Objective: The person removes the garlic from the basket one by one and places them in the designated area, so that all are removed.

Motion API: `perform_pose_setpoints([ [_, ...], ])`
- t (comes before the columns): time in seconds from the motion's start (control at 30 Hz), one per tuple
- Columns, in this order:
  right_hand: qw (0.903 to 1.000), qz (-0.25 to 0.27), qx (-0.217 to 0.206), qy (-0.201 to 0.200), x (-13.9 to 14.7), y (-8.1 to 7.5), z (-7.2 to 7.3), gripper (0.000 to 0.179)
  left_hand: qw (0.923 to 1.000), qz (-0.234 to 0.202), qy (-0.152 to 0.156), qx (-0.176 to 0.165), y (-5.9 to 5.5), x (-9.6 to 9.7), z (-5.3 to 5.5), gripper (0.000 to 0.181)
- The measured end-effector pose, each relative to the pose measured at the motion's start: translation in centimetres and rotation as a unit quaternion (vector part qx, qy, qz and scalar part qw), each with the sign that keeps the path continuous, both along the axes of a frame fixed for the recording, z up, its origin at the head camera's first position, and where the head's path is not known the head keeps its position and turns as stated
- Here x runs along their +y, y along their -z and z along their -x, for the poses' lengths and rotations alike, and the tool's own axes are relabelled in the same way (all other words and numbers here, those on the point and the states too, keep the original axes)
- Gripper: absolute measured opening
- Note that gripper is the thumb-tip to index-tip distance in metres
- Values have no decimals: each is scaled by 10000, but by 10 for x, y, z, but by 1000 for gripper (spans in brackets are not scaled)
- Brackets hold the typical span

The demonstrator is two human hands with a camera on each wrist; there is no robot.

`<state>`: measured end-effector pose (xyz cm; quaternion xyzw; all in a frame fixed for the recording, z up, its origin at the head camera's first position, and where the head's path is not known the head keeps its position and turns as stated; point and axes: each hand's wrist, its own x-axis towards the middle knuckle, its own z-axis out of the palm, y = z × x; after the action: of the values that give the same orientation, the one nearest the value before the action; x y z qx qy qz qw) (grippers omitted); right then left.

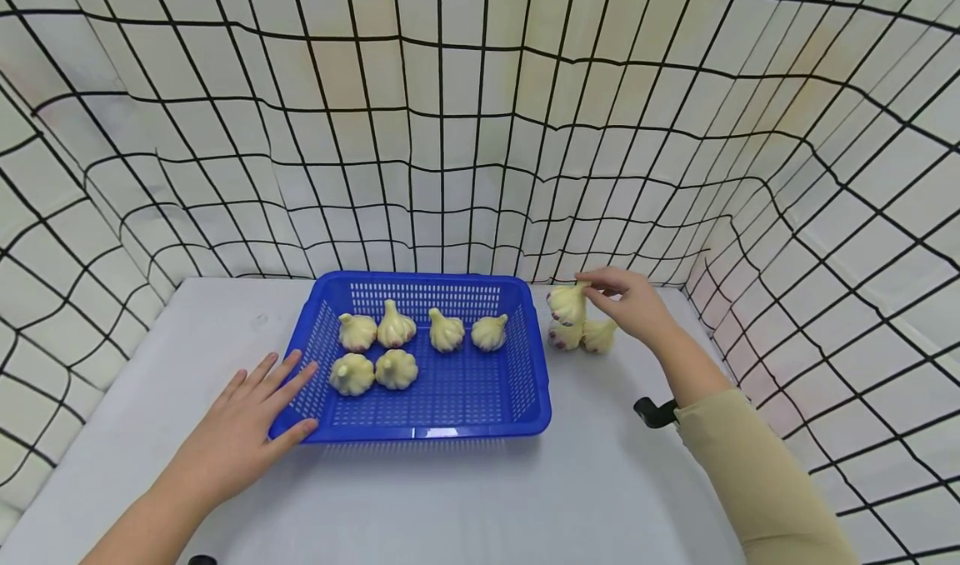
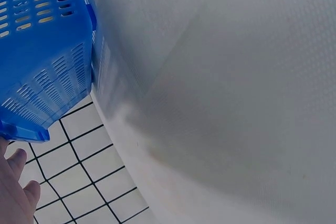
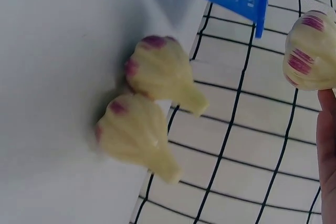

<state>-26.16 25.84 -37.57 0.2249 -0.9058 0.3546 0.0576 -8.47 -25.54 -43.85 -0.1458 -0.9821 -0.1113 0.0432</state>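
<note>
Pinched by its stem in my right hand (image 1: 630, 302) is a garlic bulb (image 1: 566, 303), cream with purple streaks; the right wrist view shows this bulb (image 3: 311, 51) raised off the table. Below it two more garlic bulbs (image 1: 598, 336) lie side by side on the table, seen close up as a nearer bulb (image 3: 134, 129) and a farther bulb (image 3: 163, 69). To the left stands a blue plastic basket (image 1: 480, 430) with several garlic bulbs (image 1: 395, 325) in its left and back parts. My left hand (image 1: 243, 432) rests with spread, straight fingers on the basket's left rim.
A white table (image 1: 480, 498) bears the basket and the loose bulbs. Black netting (image 1: 465, 140) over white sheeting rises behind the table and on both sides. A black strap piece (image 1: 655, 412) sticks out at my right wrist.
</note>
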Motion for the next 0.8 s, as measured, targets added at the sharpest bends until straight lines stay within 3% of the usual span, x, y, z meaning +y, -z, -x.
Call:
perform_pose_setpoints([
  [0.4, 9976, -25, 117, 689, 51, 11, -4, 28, 10000, 13, -3, 72, 4, 0, 0, 77],
  [0.8, 9902, 69, -340, 1349, 88, 24, -8, 32, 10000, 9, -23, 91, 3, 0, -1, 77],
])
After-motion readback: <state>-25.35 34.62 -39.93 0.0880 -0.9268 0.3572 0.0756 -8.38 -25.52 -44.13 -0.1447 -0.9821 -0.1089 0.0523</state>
